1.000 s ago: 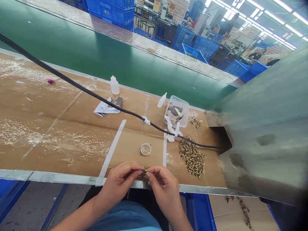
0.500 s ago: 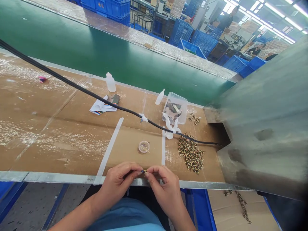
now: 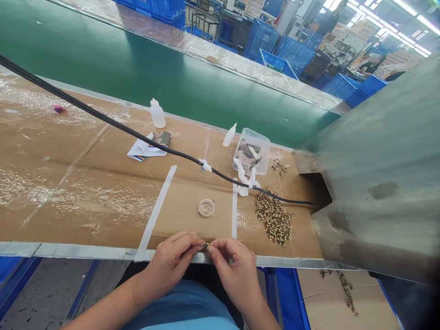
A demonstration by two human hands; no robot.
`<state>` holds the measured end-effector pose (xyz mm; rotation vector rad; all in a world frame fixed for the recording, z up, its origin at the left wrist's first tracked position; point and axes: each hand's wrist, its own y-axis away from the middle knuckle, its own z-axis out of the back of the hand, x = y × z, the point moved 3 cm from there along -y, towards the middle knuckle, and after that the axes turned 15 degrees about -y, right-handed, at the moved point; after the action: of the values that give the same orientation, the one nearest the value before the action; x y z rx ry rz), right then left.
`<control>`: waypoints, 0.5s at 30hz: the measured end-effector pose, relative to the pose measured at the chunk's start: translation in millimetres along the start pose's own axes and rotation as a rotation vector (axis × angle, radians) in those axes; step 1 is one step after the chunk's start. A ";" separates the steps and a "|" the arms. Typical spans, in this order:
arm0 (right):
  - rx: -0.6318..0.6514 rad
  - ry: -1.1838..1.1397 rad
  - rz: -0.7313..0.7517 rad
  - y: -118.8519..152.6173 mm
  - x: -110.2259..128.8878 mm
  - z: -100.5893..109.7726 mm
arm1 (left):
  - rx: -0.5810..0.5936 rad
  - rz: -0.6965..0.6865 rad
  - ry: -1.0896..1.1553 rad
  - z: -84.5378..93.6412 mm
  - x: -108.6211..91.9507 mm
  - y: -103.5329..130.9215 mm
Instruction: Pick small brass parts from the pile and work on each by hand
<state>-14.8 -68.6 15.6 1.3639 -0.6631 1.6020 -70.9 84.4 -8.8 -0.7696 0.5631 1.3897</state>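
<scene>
Between my two hands, over the table's front edge, is a small dark and yellow piece (image 3: 206,245), too small to name more exactly. My left hand (image 3: 174,256) pinches its left side with thumb and forefinger. From the right, my right hand (image 3: 233,263) pinches the same piece, with the fingertips of both hands nearly touching. Just beyond them a small clear round cup (image 3: 206,208) stands on a cardboard sheet (image 3: 178,213), with a thin stick in it. A heap of small gold and dark parts (image 3: 274,217) lies to the right of my hands.
A black cable (image 3: 137,135) crosses above the table to a metal housing (image 3: 381,183) at right. Behind stand a white bottle (image 3: 157,114), a smaller squeeze bottle (image 3: 229,135) and a clear plastic box (image 3: 252,151) with cloth. A green conveyor belt (image 3: 154,68) runs along the back.
Both hands stay pinched on the small piece with barely any movement. The camera view has shifted slightly.
</scene>
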 end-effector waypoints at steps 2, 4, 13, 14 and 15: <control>0.010 0.009 0.013 -0.5 0.7 0.7 | 0.003 -0.007 -0.010 0.0 -0.5 0.0; 0.023 -0.005 0.003 -1.6 0.9 1.0 | 0.011 -0.007 -0.019 -0.2 -0.4 -0.1; 0.067 -0.006 0.026 -6.5 -1.0 2.1 | 0.056 0.037 0.007 0.8 0.7 -3.6; 0.073 0.004 0.037 -6.9 -1.0 2.3 | 0.059 0.043 0.009 0.9 0.6 -4.1; 0.082 0.013 0.046 -7.2 -0.9 2.4 | 0.064 0.050 0.011 1.0 0.5 -4.4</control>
<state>-7.3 -67.6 14.3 1.4057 -0.6308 1.6896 -66.6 85.5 -7.9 -0.7161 0.6359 1.4072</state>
